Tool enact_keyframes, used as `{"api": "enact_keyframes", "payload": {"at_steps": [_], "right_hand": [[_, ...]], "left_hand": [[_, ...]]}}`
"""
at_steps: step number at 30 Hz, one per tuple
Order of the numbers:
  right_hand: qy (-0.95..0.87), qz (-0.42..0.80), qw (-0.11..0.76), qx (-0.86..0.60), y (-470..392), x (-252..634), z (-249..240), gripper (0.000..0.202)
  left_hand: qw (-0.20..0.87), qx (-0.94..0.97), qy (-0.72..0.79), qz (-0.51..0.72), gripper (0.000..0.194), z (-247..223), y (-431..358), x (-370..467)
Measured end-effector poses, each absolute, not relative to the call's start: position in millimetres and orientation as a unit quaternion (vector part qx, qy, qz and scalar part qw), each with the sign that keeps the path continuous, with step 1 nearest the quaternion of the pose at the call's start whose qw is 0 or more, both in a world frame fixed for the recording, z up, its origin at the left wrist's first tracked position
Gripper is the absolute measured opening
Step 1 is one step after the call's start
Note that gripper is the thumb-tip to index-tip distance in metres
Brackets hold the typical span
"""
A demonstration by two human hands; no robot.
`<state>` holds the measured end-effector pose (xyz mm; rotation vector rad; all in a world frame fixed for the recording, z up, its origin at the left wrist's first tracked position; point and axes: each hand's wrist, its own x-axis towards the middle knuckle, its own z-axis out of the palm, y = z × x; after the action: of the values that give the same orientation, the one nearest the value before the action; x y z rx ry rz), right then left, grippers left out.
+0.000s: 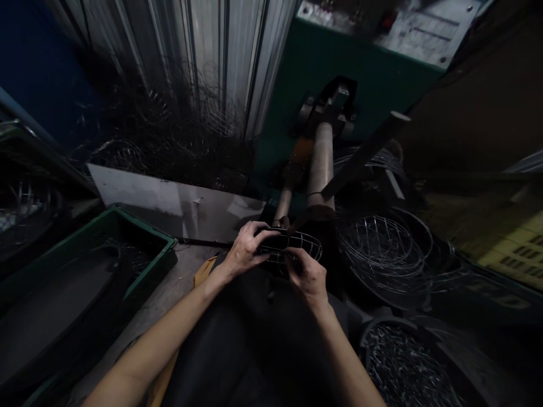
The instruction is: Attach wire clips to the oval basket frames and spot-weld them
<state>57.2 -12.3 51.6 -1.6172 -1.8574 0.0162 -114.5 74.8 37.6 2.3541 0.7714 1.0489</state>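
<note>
Both hands hold a round wire cage of thin metal wires, just in front of the machine's lower electrode arm. My left hand grips its left rim, thumb and fingers curled around the wire. On the near side, my right hand is closed in a pinch at the rim; whether a small part sits between those fingertips is too dark to see. Above the cage hangs the thick upper cylinder of the green machine. The cage's far edge lies close to the lower arm's tip.
To the right, a tub holds wire guards, and below it a bucket holds small metal pieces. A green crate stands at left. Behind a white board lies a heap of wire pieces. A dark rod slants from the cylinder.
</note>
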Motion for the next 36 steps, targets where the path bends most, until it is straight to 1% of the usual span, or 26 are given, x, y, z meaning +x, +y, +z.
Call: {"api": "enact_keyframes", "payload": {"at_steps": [4, 8, 13, 23, 29, 36], "right_hand": [[-0.722, -0.022, 0.338, -0.603, -9, 60, 44, 0.013], [-0.728, -0.061, 0.341, -0.591, -6, 60, 42, 0.013], [-0.735, -0.09, 0.353, -0.572, -6, 60, 42, 0.013], [-0.727, -0.097, 0.357, -0.578, -3, 59, 39, 0.015], [-0.726, -0.085, 0.363, -0.578, -3, 62, 35, 0.015], [-0.699, -0.04, 0.365, -0.614, -3, 49, 28, 0.017]], "left_hand": [[0.201, 0.861, 0.277, 0.376, 0.051, 33, 78, -113], [0.179, 0.864, 0.275, 0.381, 0.051, 30, 81, -110], [0.17, 0.871, 0.272, 0.373, 0.054, 27, 84, -107], [0.187, 0.863, 0.272, 0.382, 0.049, 27, 86, -105], [0.184, 0.862, 0.288, 0.375, 0.052, 27, 85, -106], [0.184, 0.866, 0.277, 0.373, 0.049, 23, 87, -113]]}}
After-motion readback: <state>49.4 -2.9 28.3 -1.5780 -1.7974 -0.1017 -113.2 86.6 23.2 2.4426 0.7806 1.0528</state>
